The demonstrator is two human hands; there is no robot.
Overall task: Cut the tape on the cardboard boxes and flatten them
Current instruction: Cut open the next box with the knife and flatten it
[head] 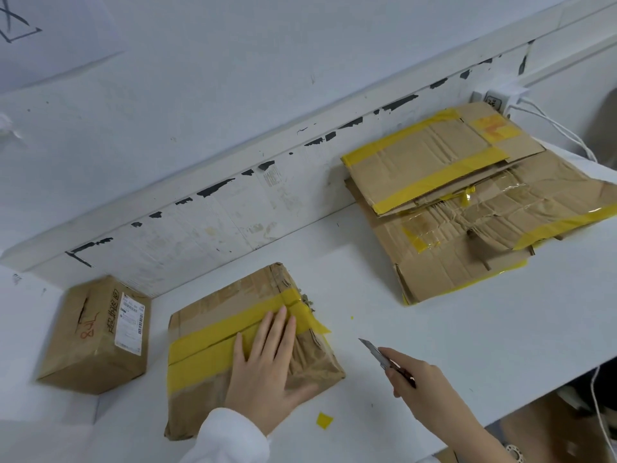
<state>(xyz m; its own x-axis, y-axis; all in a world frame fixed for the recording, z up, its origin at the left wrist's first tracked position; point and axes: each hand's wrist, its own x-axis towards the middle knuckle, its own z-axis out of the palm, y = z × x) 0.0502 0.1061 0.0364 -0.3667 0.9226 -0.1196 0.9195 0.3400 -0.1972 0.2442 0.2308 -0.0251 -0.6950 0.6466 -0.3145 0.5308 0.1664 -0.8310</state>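
White tabletop [434, 329]: left hand [267, 365] flat on crumpled yellow-taped box [207, 349]; right hand [424, 382] grips knife [384, 359].

A white table [417, 329] stands against a white wall [200, 95], with a scuffed, paint-chipped white ledge [233, 208] running along its back edge. A paper sheet [50, 25] with dark pen lines hangs at upper left. At the far right a white plug [500, 96] feeds cables [564, 132] that trail down.
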